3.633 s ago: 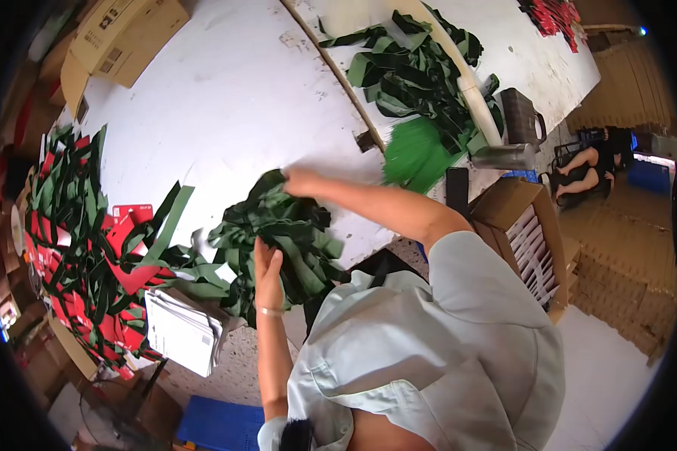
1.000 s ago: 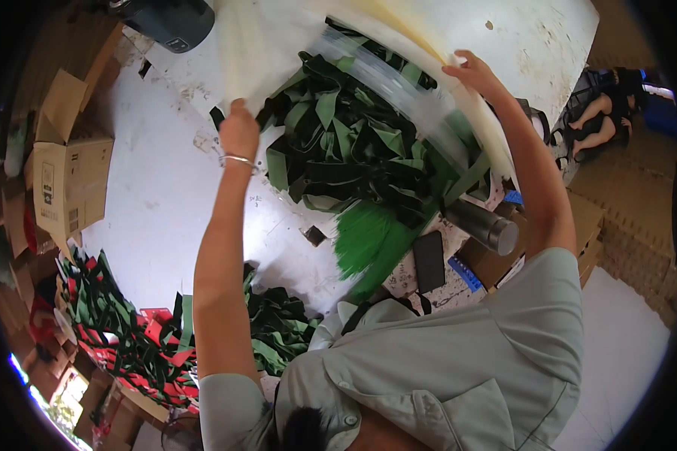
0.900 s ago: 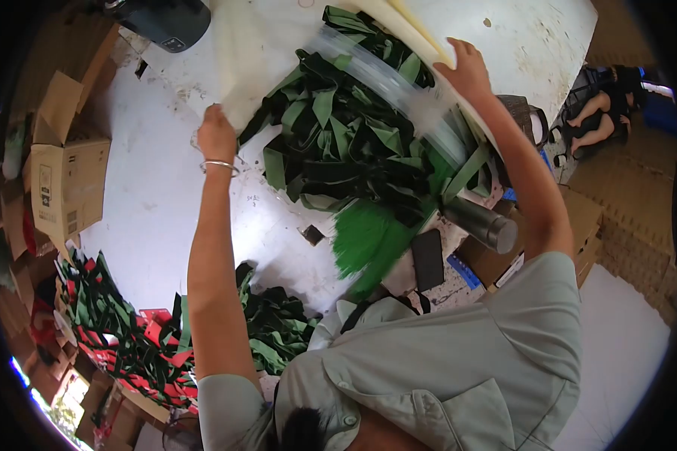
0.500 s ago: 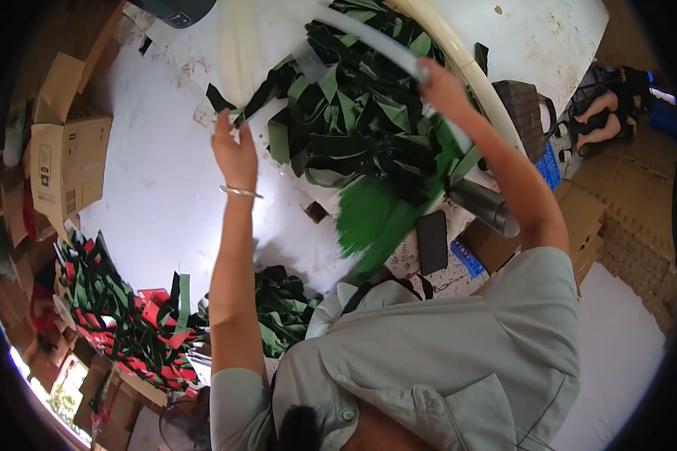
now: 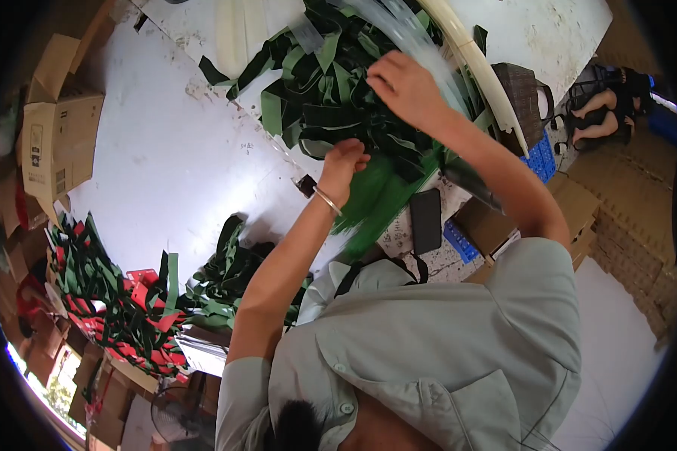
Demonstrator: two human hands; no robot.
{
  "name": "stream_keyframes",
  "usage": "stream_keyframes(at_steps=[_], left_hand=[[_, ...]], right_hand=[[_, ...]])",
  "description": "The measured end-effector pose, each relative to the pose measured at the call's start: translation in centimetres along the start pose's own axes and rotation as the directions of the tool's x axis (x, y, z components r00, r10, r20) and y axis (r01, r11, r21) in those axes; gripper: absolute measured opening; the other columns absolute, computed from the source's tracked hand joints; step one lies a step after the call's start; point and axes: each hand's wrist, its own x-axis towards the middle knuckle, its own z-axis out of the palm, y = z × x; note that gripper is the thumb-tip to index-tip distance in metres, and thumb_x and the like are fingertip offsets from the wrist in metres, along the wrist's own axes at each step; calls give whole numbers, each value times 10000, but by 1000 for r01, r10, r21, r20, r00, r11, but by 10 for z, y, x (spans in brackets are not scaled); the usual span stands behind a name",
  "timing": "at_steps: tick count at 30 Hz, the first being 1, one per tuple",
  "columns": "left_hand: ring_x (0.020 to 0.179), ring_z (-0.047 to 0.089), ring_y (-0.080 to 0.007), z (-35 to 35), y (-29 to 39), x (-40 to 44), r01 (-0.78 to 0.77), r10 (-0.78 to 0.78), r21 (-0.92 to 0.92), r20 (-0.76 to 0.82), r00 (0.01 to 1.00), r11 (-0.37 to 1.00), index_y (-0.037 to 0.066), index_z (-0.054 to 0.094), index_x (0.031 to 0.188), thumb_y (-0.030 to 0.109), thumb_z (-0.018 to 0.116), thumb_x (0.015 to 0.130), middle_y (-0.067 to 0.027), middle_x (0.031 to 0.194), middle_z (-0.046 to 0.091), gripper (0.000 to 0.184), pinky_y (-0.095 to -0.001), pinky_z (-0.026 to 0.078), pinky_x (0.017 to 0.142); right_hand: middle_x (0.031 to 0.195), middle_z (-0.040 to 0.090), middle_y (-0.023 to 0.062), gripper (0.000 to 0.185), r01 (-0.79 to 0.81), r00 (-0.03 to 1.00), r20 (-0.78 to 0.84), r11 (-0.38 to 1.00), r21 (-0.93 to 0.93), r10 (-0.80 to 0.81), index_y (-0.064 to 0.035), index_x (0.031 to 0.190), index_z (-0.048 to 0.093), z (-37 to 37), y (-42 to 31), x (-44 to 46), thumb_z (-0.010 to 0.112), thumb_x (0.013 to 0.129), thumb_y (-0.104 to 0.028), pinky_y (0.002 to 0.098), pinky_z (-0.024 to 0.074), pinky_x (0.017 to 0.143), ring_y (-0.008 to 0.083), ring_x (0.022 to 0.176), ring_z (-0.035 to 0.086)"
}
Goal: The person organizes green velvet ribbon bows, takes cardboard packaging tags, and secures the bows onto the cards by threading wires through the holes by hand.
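Note:
A heap of dark green velvet-like ribbon strips point(image 5: 338, 105), some showing a paler underside, lies on the white table. My left hand point(image 5: 342, 171), wearing a bracelet, is at the heap's near edge with its fingers closed; what they hold, if anything, is hidden. Over the heap's right part is my right hand point(image 5: 405, 89), fingers curled together; I cannot make out anything between them. Translucent whitish strips point(image 5: 421, 52) lie across the far right of the heap, behind my right hand. Beneath my hands spreads a bright green brushed patch point(image 5: 376, 195).
A black phone point(image 5: 426, 222) and a dark cylinder point(image 5: 466, 183), partly behind my right forearm, lie nearby. A curved cream strip point(image 5: 478, 68) borders the heap. More green strips point(image 5: 229, 278) lie near my left arm. A cardboard box point(image 5: 62, 143) stands left; a person sits far right.
My left hand has moved right and nearer my body, from the loose strip to the heap's near edge. My right hand has shifted left, away from the whitish strip it held.

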Motion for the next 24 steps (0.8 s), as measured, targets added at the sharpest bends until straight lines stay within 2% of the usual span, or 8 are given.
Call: stream_keyframes(at_steps=[4, 5, 6, 9, 16, 21, 22, 24], left_hand=[[831, 629, -182, -9, -4, 2, 35, -37, -37, -42, 998, 999, 31, 570, 1054, 174, 600, 881, -67, 948, 609, 226, -275, 481, 678], [835, 627, -182, -10, -6, 1, 36, -39, -64, -47, 998, 997, 40, 568, 1038, 179, 587, 890, -57, 946, 600, 204, -276, 479, 682], [835, 627, -182, -10, -9, 1, 39, -41, -62, -44, 998, 997, 40, 568, 1038, 179, 587, 890, -57, 946, 600, 204, -276, 479, 682], [837, 612, -185, -10, -17, -4, 80, -86, -118, -52, 995, 990, 51, 551, 1071, 176, 562, 899, -51, 967, 587, 213, -294, 476, 704], [979, 522, -146, -4, -8, -9, 22, -36, -179, -79, 996, 984, 84, 536, 1114, 167, 557, 900, -5, 1027, 560, 230, -320, 414, 790], [1011, 541, -176, -8, 2, -22, -77, 67, -152, -72, 995, 985, 59, 539, 1117, 179, 555, 909, -32, 1067, 567, 241, -329, 423, 818], [1003, 547, -159, -12, 4, -28, -88, 82, -151, -48, 996, 985, 74, 557, 1093, 184, 568, 906, -12, 1041, 573, 217, -311, 413, 807], [994, 553, -142, -15, 12, -38, -109, 106, -153, -27, 994, 982, 89, 576, 1069, 190, 580, 903, 9, 1015, 579, 194, -293, 403, 797]], right_hand=[[986, 568, 134, 308, -41, 950, 307, 998, -47, 54, -42, 992, 600, 9, -18, -42, 692, 754, -215, 389, 489, 774, 323, 927, 565], [1151, 514, 172, 610, -19, 934, 354, 994, -109, 57, -19, 1209, 503, 14, -15, -56, 736, 706, -274, 394, 448, 893, 346, 1064, 510], [1151, 514, 172, 610, -23, 934, 352, 994, -111, 61, -19, 1209, 503, 17, -15, -60, 736, 706, -274, 394, 448, 893, 346, 1064, 510], [1266, 433, 207, 989, -47, 835, 500, 935, -351, 230, -24, 1420, 231, 23, -13, -62, 766, 664, -372, 461, 334, 1012, 376, 1192, 403], [1157, 486, 201, 891, -13, 824, 482, 861, -508, 298, -8, 1378, 302, 47, -24, -54, 747, 678, -334, 434, 363, 986, 348, 1129, 464], [986, 599, 150, 646, 79, 846, 518, 929, -362, 130, -53, 1286, 440, 34, -4, -42, 677, 727, -275, 418, 434, 877, 316, 961, 582], [1008, 613, 167, 728, 48, 832, 538, 947, -317, 138, -53, 1314, 420, 28, -1, -36, 708, 693, -302, 402, 449, 897, 329, 990, 588], [1063, 615, 185, 706, -169, 659, 697, 959, -228, 282, -25, 1311, 424, 2, -5, -13, 679, 718, -313, 403, 447, 903, 355, 1026, 574]])
